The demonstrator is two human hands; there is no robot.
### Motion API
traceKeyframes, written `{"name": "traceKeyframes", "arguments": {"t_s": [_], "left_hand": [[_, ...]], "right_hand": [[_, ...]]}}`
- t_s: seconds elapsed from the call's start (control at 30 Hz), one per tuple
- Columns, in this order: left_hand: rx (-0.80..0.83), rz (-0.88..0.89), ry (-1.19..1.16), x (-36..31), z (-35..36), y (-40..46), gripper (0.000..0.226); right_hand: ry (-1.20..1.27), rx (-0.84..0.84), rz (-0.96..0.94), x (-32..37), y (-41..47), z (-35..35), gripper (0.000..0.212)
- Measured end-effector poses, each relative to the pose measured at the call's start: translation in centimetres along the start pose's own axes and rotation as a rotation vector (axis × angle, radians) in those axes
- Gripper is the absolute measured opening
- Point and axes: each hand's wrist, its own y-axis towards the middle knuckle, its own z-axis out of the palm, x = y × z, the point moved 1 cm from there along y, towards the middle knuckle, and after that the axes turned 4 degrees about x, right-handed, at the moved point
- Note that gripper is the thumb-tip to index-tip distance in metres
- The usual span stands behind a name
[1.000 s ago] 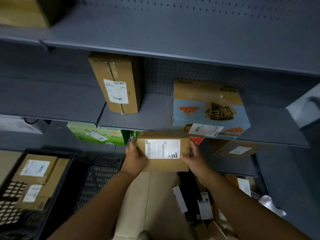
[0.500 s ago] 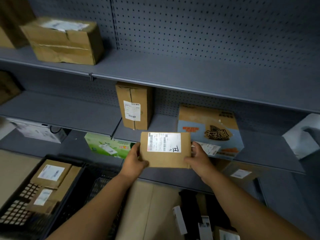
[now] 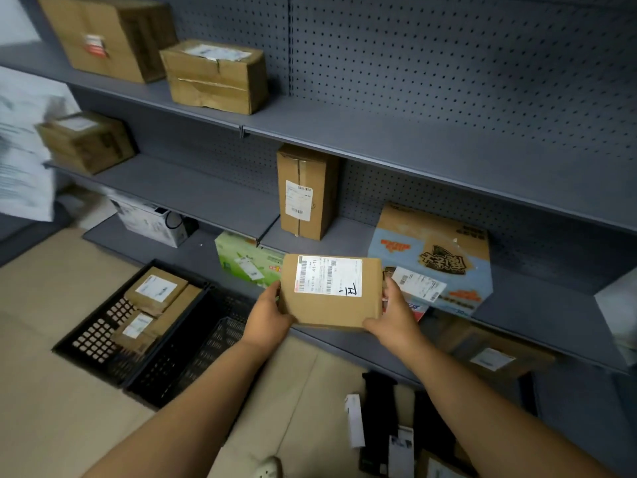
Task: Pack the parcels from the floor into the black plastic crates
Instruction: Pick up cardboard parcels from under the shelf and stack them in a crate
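I hold a small brown cardboard parcel [image 3: 336, 305] with a white shipping label in front of me, label facing up. My left hand [image 3: 267, 317] grips its left edge and my right hand [image 3: 393, 317] grips its right edge. Two black plastic crates stand on the floor at lower left. The left crate [image 3: 91, 343] holds a few brown labelled parcels. The right crate [image 3: 206, 353] looks empty inside. More parcels [image 3: 377, 419], black and white, lie on the floor at lower right.
Grey metal shelving [image 3: 379, 132] with a pegboard back fills the wall ahead. Cardboard boxes sit on its levels, among them an upright box [image 3: 305, 191], a printed box [image 3: 434, 260] and a green box [image 3: 246, 260]. Beige floor [image 3: 51, 408] lies at lower left.
The view has tilted up and pulled back, bringing higher shelves and both crates into sight. The parcel has stayed between both hands at the same grip.
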Motion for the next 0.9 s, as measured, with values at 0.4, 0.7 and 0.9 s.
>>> {"name": "traceKeyframes", "arguments": {"t_s": [0.4,0.7,0.9], "left_hand": [[-0.188,-0.121,0.102,2.6,-7.4,-9.0,0.082],[-0.340,-0.215,0.038,9.1,-21.0,-16.3,0.072],[-0.408,-0.244,-0.029,16.4,-32.9,-21.4,0.055]], "right_hand": [[-0.122,0.144,-0.157,4.6,-5.0,7.0,0.079],[-0.225,0.282,-0.294,11.2,-9.2,21.9,0.094],[-0.217,0.356,-0.320,16.3,-12.9,35.2,0.073]]}}
